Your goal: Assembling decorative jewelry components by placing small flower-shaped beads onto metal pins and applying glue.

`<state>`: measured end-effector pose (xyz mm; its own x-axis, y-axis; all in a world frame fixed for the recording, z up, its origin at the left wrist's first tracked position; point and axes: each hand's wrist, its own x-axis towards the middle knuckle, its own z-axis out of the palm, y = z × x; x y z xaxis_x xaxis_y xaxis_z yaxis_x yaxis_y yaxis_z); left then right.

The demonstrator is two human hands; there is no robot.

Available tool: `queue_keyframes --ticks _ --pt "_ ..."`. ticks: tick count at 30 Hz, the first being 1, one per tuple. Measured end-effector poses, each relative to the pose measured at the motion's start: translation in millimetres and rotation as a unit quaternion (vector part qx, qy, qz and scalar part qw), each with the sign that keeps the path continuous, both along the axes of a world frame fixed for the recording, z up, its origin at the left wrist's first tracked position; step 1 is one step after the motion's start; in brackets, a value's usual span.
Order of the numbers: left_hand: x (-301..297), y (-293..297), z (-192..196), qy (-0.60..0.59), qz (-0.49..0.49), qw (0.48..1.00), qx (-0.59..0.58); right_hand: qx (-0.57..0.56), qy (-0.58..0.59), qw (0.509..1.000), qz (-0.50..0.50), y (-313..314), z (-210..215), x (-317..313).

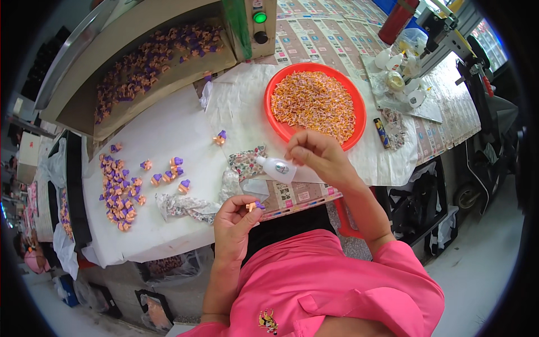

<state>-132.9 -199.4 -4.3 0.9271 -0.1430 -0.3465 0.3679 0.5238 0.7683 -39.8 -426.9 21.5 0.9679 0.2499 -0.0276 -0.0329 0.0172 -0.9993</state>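
Observation:
My left hand [234,223] is closed near the front edge of the table. Between its thumb and fingers it pinches a small purple-and-peach plastic figure piece [255,206]. My right hand [321,159] hangs over the near rim of a red round basin [359,126], its fingertips drawn together; what they hold, if anything, is too small to make out. The basin is full of tiny orange, pink and white pieces [314,101]. Just left of my right fingertips lies a white squeeze bottle [276,168] with a narrow nozzle, beside a flower-patterned cloth [247,161].
Loose purple-and-peach pieces [119,194] are heaped on the white sheet at left. Behind them, a machine opening [163,67] holds many more, beside a green light [259,17]. At right are a tray of small bottles [387,59] and a dark tube [381,132]. A crumpled cloth [188,206] lies near front.

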Motion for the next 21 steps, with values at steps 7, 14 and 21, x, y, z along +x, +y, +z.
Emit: queue_keyframes --ticks 7,14,21 --pt "0 5 2 -0.007 0.014 1.000 -0.007 0.119 0.145 0.981 0.039 32 -5 -42" --pt "-2 6 -5 -0.040 0.014 0.999 0.003 0.113 0.187 0.974 0.066 49 -12 -58" --pt "0 7 -10 -0.079 -0.003 0.996 0.032 0.149 0.155 0.974 0.078 55 -25 -61"
